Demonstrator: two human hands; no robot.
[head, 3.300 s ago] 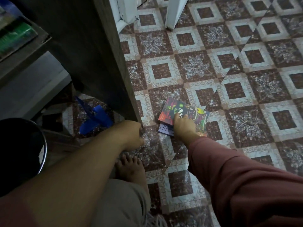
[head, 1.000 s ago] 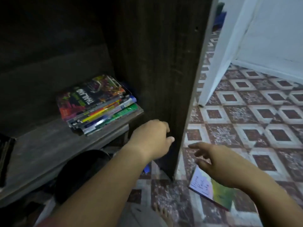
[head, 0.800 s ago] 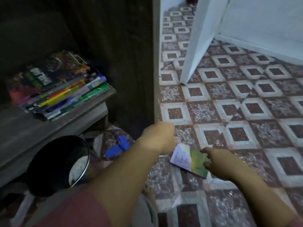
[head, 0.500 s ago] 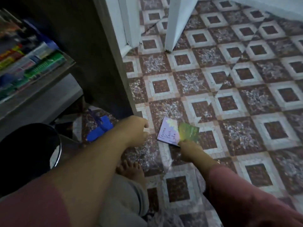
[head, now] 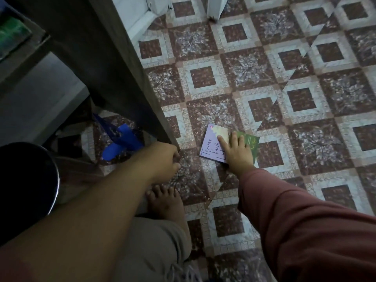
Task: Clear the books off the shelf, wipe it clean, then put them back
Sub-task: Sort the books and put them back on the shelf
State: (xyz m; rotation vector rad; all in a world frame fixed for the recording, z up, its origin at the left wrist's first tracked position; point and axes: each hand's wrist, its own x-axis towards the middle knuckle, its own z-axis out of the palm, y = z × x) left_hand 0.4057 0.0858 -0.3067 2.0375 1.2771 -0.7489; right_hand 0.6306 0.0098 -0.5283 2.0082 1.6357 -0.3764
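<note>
My right hand (head: 237, 153) lies flat on the book (head: 211, 145) on the tiled floor (head: 244, 70). At its nine o'clock, my left hand (head: 162, 157) sits beside the shelf panel (head: 114, 68).

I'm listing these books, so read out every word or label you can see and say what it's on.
"Terima": handwritten on the lilac cover of the floor book.
"Kasih": the line below it, ending at the right hand.
Third handwritten line: mostly hidden under that hand, unreadable.
Gold script on the floor book's green part: too small to read.
Green book on the shelf: too blurred to read.
</note>
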